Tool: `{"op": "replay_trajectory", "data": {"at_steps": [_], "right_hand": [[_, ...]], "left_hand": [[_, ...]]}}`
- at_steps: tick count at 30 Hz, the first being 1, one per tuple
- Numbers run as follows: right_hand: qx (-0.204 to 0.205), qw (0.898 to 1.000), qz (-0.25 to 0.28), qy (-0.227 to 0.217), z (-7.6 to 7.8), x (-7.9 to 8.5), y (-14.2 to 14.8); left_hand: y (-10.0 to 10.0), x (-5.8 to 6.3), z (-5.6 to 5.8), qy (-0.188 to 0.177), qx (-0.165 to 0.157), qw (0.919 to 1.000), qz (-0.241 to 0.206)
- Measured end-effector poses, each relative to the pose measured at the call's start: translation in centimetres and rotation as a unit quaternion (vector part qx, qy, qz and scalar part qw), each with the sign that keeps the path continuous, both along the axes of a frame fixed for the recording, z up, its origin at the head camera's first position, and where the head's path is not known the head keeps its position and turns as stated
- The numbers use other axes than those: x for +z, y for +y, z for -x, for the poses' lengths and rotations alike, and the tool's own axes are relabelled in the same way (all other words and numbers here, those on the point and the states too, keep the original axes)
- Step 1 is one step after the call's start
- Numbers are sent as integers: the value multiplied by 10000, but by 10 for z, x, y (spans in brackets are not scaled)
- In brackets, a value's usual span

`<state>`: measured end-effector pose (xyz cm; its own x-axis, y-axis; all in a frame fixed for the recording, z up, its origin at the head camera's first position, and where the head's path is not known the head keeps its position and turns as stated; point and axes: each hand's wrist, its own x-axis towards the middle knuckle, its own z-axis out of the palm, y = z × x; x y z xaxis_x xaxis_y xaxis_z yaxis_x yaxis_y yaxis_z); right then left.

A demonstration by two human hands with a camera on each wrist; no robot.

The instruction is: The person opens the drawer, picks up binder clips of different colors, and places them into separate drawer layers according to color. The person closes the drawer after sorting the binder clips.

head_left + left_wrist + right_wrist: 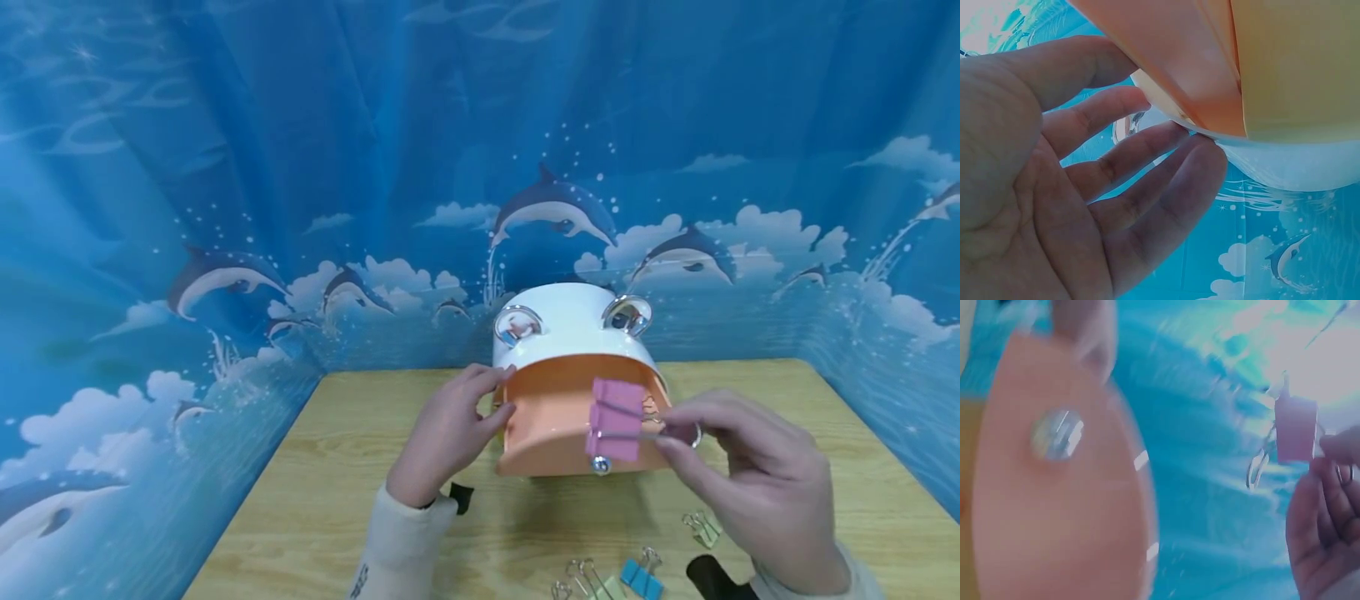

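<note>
A pink binder clip (617, 421) is pinched between my right thumb and index finger by its wire handle. My right hand (765, 475) holds it in front of the open mouth of a white and orange desktop bin (562, 321) with two silver rings on top. In the right wrist view the clip (1295, 430) hangs beside the orange front flap (1085, 506). My left hand (452, 429) is at the bin's left side, fingers extended, with thumb and fingertips right at the rim. The left wrist view shows this palm (1035, 187) holding nothing.
On the wooden table (300, 500) in front of the bin lie a blue binder clip (642, 577), a pale green clip (705, 531) and more light green clips (606, 590). A silver knob (601, 465) sticks out of the flap. A dolphin-print curtain (375, 208) surrounds the table.
</note>
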<state>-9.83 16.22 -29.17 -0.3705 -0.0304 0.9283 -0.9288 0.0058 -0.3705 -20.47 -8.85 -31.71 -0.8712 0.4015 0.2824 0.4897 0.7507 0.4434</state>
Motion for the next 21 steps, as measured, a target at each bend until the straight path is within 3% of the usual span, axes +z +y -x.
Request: {"op": "replay_trajectory", "data": {"at_steps": [2, 5, 8, 12, 17, 21], "right_hand": [[-1221, 9918, -86, -381, 7, -2, 5], [-2561, 9604, -692, -848, 21, -9, 12], [-2926, 9390, -1344, -1208, 35, -15, 17], [-2913, 9030, -2435, -2013, 54, -14, 21], [-1992, 8531, -3650, -3151, 78, -5, 21], [-1523, 8309, -4110, -3427, 91, 4, 17]], "left_hand": [[0, 0, 0, -21, 14, 10000, -16], [0, -1, 0, -51, -2, 10000, -44], [1, -1, 0, -89, -12, 9999, -71], [2, -2, 1, -85, 35, 9999, -99], [1, -3, 2, 34, 51, 10000, -66], [-1, -4, 3, 100, -21, 9999, -101]]}}
